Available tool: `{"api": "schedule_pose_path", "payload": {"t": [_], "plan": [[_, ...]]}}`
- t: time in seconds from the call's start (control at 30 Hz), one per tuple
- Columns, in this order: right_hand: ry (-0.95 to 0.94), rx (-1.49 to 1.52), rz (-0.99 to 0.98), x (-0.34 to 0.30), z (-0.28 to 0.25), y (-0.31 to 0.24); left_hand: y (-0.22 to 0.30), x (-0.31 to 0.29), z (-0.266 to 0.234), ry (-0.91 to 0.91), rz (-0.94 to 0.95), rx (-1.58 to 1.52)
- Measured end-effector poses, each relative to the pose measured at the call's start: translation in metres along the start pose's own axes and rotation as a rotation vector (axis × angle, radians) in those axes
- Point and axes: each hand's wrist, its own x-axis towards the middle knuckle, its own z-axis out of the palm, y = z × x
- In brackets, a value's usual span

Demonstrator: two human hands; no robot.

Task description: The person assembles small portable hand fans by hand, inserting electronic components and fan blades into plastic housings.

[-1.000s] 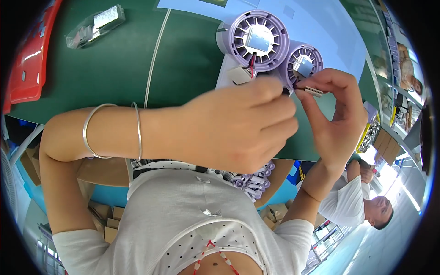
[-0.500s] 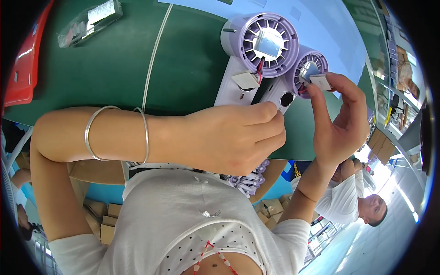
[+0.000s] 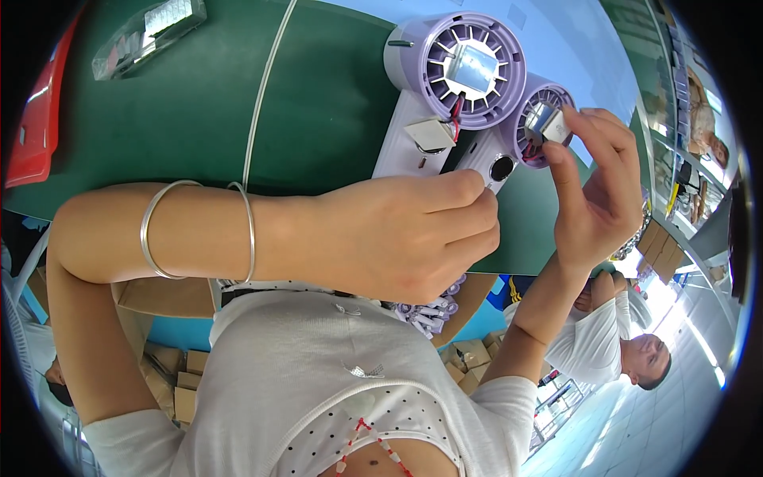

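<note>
Two white fan bodies lie side by side on the green mat. One has a large purple round housing with a silver motor in its middle, the other a smaller purple housing. My left hand, with two bangles on its wrist, is closed, and its fingertips pinch the near end of the white fan body. My right hand is raised at the right. Its thumb and forefinger are on the small silver motor in the smaller housing. Red and black wires run from both motors.
A red tray sits at the far left and a clear bag of parts at the top left. A white cable crosses the mat. Purple parts and cardboard boxes lie below the table edge. Another person is at the lower right.
My right hand has moved away from my left hand, up and to the right, onto the small housing's motor. My left hand has stayed closed near the white body.
</note>
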Motion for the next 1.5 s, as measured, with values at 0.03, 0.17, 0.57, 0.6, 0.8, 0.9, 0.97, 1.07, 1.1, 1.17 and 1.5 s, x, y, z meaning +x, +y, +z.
{"api": "schedule_pose_path", "payload": {"t": [0.03, 0.17, 0.57, 0.6, 0.8, 0.9, 0.97, 1.07, 1.1, 1.17, 1.5], "plan": [[-0.016, -0.06, -0.054, 0.001, -0.002, 0.001, 0.0, 0.001, 0.001, 0.012, 0.0, -0.013], [-0.039, -0.105, -0.121, 0.002, 0.0, 0.004, -0.002, 0.001, -0.001, 0.004, 0.007, -0.003], [-0.042, -0.196, -0.065, 0.003, 0.005, -0.007, -0.001, -0.001, 0.001, 0.011, -0.001, -0.001], [-0.039, -0.189, -0.07, 0.004, 0.01, -0.009, -0.001, -0.002, 0.001, 0.014, -0.009, 0.015], [-0.015, -0.454, 0.165, 0.009, 0.006, -0.033, -0.001, 0.004, 0.001, 0.014, 0.005, -0.011], [-0.035, -0.541, 0.1, 0.015, 0.018, -0.037, -0.002, 0.001, -0.003, 0.001, -0.003, 0.005], [-0.073, -0.574, 0.143, 0.019, 0.019, -0.04, -0.001, 0.0, -0.004, -0.012, 0.0, 0.01], [-0.06, -0.584, 0.202, 0.017, 0.021, -0.042, -0.001, 0.001, -0.004, -0.032, -0.004, 0.004], [-0.062, -0.586, 0.205, 0.017, 0.022, -0.043, -0.001, 0.001, -0.004, -0.033, -0.005, 0.012], [-0.058, -0.576, 0.257, 0.016, 0.023, -0.044, -0.002, 0.002, -0.004, -0.032, -0.003, 0.015], [0.073, -0.724, 0.113, 0.003, 0.044, -0.029, 0.002, 0.005, -0.011, -0.115, -0.027, -0.085]]}}
